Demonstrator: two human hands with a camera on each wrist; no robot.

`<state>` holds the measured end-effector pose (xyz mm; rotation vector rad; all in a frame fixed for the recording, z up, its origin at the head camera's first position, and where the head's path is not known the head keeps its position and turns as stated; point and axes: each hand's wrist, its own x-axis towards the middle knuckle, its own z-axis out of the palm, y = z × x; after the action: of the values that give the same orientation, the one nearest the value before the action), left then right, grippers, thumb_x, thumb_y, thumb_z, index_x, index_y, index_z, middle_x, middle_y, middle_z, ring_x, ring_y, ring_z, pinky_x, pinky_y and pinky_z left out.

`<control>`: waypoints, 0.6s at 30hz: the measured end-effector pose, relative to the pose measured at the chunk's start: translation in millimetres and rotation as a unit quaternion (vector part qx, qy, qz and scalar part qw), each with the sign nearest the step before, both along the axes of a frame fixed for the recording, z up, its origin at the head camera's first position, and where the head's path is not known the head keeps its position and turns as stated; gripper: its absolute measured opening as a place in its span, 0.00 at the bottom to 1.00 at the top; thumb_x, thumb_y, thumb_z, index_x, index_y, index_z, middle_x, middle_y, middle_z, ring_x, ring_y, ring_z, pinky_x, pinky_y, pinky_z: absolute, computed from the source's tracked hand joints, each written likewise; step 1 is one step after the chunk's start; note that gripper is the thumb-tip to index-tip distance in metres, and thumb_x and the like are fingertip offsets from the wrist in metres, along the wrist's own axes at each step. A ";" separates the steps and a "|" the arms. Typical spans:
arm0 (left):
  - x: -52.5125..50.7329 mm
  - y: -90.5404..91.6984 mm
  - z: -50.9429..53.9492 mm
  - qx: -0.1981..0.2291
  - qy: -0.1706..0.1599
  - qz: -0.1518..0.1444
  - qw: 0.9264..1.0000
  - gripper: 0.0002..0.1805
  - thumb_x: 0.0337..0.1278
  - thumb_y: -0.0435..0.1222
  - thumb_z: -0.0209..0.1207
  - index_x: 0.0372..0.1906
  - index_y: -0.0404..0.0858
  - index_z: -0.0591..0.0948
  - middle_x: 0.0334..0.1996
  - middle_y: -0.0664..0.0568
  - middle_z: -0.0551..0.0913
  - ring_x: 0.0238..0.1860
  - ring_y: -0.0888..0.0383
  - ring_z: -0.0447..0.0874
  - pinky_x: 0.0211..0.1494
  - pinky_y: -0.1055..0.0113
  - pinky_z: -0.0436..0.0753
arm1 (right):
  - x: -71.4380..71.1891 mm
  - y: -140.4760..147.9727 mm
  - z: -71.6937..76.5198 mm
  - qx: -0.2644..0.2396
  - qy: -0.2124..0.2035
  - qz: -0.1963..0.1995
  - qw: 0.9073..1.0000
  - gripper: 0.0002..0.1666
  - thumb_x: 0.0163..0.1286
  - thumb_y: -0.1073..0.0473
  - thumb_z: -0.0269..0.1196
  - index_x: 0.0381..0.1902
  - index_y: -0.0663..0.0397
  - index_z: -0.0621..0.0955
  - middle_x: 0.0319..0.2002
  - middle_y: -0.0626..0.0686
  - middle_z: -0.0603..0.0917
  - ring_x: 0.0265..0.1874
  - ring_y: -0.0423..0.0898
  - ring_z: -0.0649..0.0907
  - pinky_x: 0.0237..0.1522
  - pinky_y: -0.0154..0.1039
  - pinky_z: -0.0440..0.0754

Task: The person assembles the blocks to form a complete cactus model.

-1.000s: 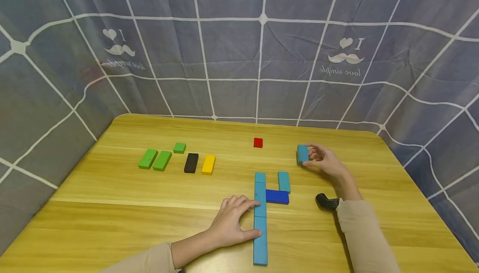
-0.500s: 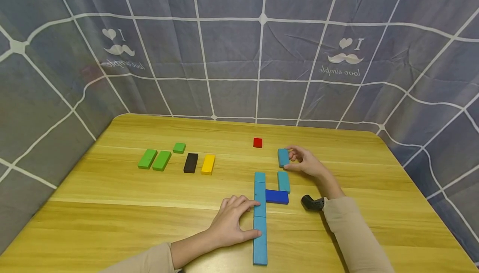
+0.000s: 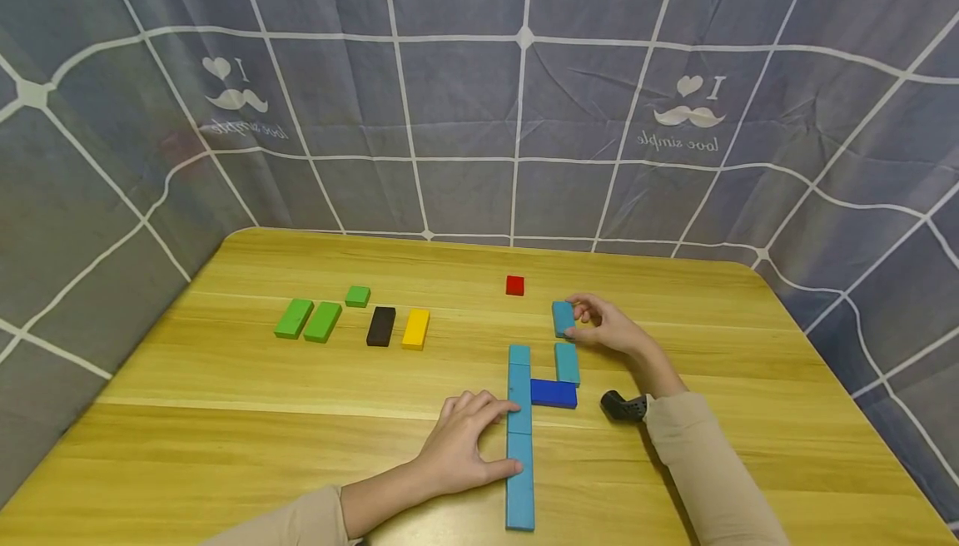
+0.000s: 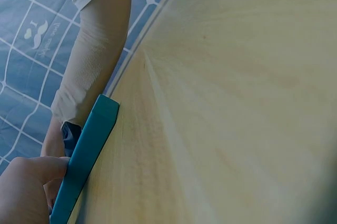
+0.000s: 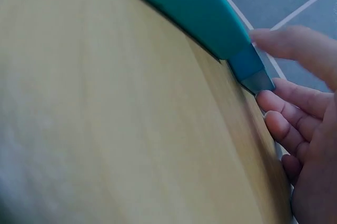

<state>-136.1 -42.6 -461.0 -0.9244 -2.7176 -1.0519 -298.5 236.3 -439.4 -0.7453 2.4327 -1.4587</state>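
The beige-sleeved right forearm [image 3: 704, 454] is being held on a slant, forward and to the left, over the table [image 3: 300, 438]. By the right hand [image 3: 610, 330], a light-blue block [image 3: 561, 320] is being pinched at its right side, between thumb and curled fingers. The block is being held just beyond a turquoise block [image 3: 567, 364], its long axis being pointed away from the person, roughly parallel to a blue column [image 3: 520, 488]; whether the table is being touched by it cannot be told. The left forearm [image 3: 300, 521] is being slanted inward from the lower left. The left hand [image 3: 460, 450] is being held loose and spread, the column being touched by thumb and index finger. The turquoise block's near end is being met by a crosswise dark-blue block [image 3: 554, 394].
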 end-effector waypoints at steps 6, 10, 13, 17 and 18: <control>-0.3 0.3 -1.3 -0.001 0.003 0.002 1.000 0.32 0.42 0.57 0.62 0.55 0.49 0.74 0.38 0.63 0.73 0.39 0.65 0.64 0.50 0.58 0.61 | -4.8 3.6 -9.0 0.019 0.016 -0.012 1.000 0.25 0.64 0.65 0.59 0.57 0.68 0.67 0.38 0.58 0.70 0.34 0.45 0.69 0.35 0.32 0.67; -0.2 0.6 -2.1 0.000 0.007 0.002 1.000 0.32 0.42 0.57 0.62 0.55 0.49 0.74 0.37 0.63 0.73 0.39 0.66 0.64 0.50 0.58 0.61 | -5.0 3.4 -10.5 0.012 0.012 -0.008 1.000 0.24 0.62 0.65 0.60 0.55 0.68 0.69 0.38 0.60 0.70 0.36 0.46 0.68 0.38 0.32 0.66; -0.1 0.7 -2.6 0.002 0.014 0.001 1.000 0.32 0.42 0.57 0.63 0.55 0.48 0.74 0.37 0.63 0.73 0.38 0.66 0.64 0.50 0.59 0.61 | -4.7 3.0 -10.2 0.009 0.007 -0.006 1.000 0.24 0.61 0.65 0.61 0.54 0.68 0.69 0.38 0.59 0.70 0.36 0.46 0.68 0.38 0.32 0.66; 0.2 0.5 -2.8 0.004 0.021 0.000 1.000 0.32 0.42 0.56 0.63 0.55 0.48 0.74 0.37 0.63 0.73 0.38 0.66 0.64 0.49 0.59 0.61 | -3.9 2.4 -8.6 0.003 0.000 -0.004 1.000 0.23 0.60 0.65 0.62 0.52 0.68 0.70 0.37 0.58 0.70 0.36 0.47 0.68 0.38 0.32 0.65; 0.2 0.5 -2.7 0.004 0.019 0.000 1.000 0.32 0.42 0.56 0.63 0.55 0.48 0.74 0.37 0.63 0.73 0.38 0.66 0.64 0.49 0.59 0.61 | -3.7 2.2 -8.2 0.002 -0.001 -0.004 1.000 0.23 0.60 0.66 0.62 0.52 0.68 0.70 0.37 0.58 0.70 0.36 0.47 0.68 0.38 0.32 0.65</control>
<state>-135.9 -42.1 -463.7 -0.9324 -2.6809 -1.0323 -302.2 238.5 -447.5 -0.7354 2.4388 -1.4568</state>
